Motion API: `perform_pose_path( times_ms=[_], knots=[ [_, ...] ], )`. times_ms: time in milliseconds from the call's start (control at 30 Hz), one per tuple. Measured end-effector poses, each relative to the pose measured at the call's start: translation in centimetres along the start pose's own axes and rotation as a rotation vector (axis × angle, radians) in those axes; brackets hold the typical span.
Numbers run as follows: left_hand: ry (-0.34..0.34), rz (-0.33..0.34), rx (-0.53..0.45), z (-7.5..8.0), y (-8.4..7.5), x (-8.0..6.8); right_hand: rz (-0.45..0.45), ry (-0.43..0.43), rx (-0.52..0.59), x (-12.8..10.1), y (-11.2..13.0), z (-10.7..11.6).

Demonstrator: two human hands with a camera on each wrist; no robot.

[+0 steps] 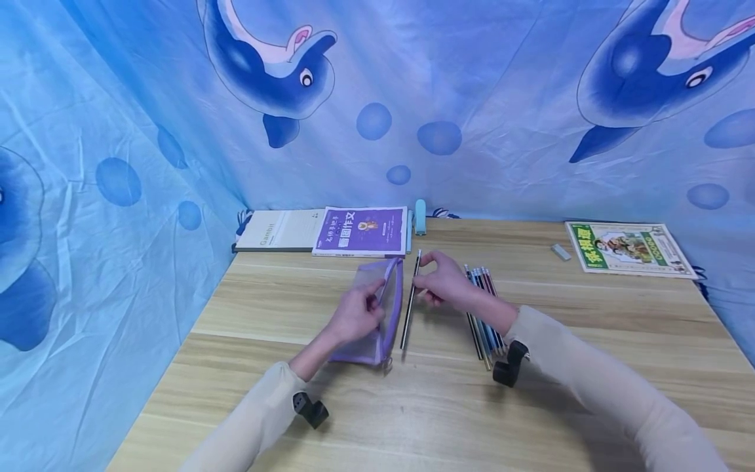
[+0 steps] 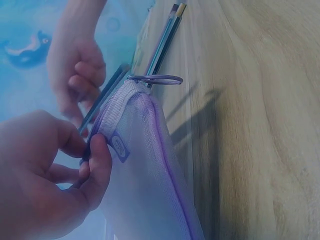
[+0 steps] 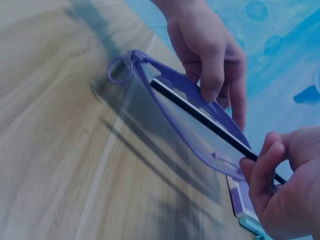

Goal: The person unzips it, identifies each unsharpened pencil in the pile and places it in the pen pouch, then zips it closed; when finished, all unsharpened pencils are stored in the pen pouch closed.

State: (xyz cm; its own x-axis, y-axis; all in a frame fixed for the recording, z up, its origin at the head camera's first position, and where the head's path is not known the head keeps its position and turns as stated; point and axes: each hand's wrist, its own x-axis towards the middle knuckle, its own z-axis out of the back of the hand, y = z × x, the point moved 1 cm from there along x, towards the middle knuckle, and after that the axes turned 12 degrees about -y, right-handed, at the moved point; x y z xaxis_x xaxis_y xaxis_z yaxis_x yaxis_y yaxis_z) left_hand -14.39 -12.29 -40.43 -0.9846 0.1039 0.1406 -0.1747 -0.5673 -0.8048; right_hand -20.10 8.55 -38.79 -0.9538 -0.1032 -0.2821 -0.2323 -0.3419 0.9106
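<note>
A purple mesh pencil pouch [image 1: 377, 314] lies on the wooden table [image 1: 436, 406], its zip edge lifted. My left hand [image 1: 356, 313] pinches that upper edge [image 2: 107, 130] between thumb and fingers. My right hand [image 1: 445, 282] pinches a dark pencil [image 1: 409, 301] near its far end and holds it along the pouch's open edge [image 3: 200, 112]. The pouch's ring pull [image 3: 120, 70] points toward me. A row of several coloured pencils [image 1: 483, 314] lies on the table just right of my right hand, partly under my forearm.
A grey notebook [image 1: 280, 231] and a purple booklet [image 1: 361, 232] lie at the back left, with a light blue stapler-like item [image 1: 420, 216] beside them. A green picture book [image 1: 628, 248] and a small eraser [image 1: 561, 252] sit at the back right. Blue dolphin cloth surrounds the table.
</note>
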Motion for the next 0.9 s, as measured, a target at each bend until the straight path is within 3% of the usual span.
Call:
perform_pose_path(
  times_ms=[333,667,900],
  knots=[
    [-0.024,-0.017,0.000,-0.2,-0.1,0.2,0.003,-0.039,0.108,0.0,0.4,-2.7],
    [-0.031,-0.005,-0.044,-0.2,-0.3,0.2,0.021,-0.041,0.062,-0.3,0.1,-4.6],
    [-0.051,-0.015,-0.039,0.1,-0.4,0.2,0.005,-0.004,0.041,0.0,0.3,-4.3]
  ],
)
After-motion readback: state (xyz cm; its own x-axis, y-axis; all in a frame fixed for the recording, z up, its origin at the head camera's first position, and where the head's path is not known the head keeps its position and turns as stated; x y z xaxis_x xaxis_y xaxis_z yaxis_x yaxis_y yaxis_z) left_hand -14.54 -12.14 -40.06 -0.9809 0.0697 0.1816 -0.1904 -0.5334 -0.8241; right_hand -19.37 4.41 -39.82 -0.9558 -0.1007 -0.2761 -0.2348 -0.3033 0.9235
